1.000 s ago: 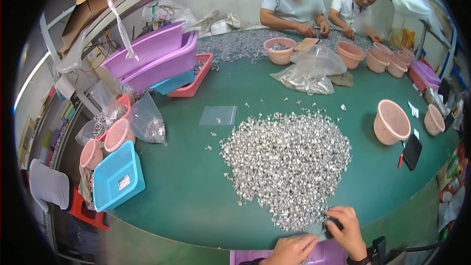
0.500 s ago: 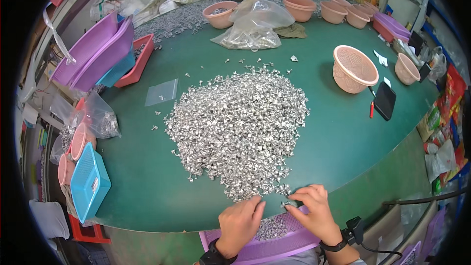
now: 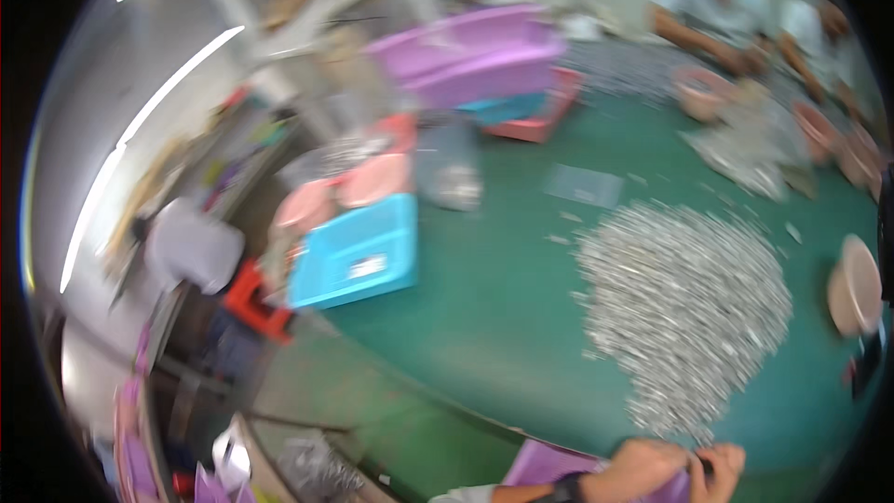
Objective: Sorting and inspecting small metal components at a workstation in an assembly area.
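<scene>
The picture is smeared by motion. A heap of small silvery metal pieces (image 3: 684,303) covers much of the green table (image 3: 494,335) and narrows toward its near edge. At that narrow end my left hand (image 3: 647,464) is closed, its fingertips close to my right hand (image 3: 722,468). The right one has its fingers curled in, with a dark spot between them. Whatever either hand pinches is too blurred to make out. Under my left wrist, at the table edge, shows a purple basket (image 3: 549,461), partly hidden by the forearm.
Left on the table stand a light blue basket (image 3: 358,256), pink baskets (image 3: 374,182) and stacked purple tubs (image 3: 466,56). A clear plastic bag (image 3: 745,154) lies farther back, near two people working. A pink basket (image 3: 855,287) stands at right. A red stool (image 3: 256,303) is beside the table.
My view has swung to the left, so the heap and my hands now appear farther right. My hands have come closer together at the heap's near end.
</scene>
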A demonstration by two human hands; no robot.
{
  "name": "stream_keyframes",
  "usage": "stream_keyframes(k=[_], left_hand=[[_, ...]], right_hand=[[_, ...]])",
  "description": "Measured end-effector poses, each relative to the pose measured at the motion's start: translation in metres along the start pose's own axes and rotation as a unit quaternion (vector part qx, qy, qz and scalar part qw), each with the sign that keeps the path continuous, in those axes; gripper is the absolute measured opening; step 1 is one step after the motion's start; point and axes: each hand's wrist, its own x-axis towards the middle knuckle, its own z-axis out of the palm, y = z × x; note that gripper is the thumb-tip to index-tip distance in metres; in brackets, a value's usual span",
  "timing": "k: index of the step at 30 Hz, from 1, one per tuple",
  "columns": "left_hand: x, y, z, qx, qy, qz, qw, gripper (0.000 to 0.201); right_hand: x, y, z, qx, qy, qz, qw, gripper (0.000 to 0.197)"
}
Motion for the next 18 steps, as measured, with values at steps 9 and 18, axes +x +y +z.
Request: stream_keyframes(k=[9, 18], left_hand=[[-0.007, 0.000, -0.018, -0.020, 0.016, -0.075, 0.997, 0.018], [-0.018, -0.008, -0.083, 0.110, 0.223, 0.076, 0.966, 0.012]], right_hand=[[0.007, -0.012, 0.009, 0.049, -0.029, -0.042, 0.998, 0.008], [-0.003, -0.029, -0.005, 0.290, -0.018, 0.168, 0.942, 0.019]])
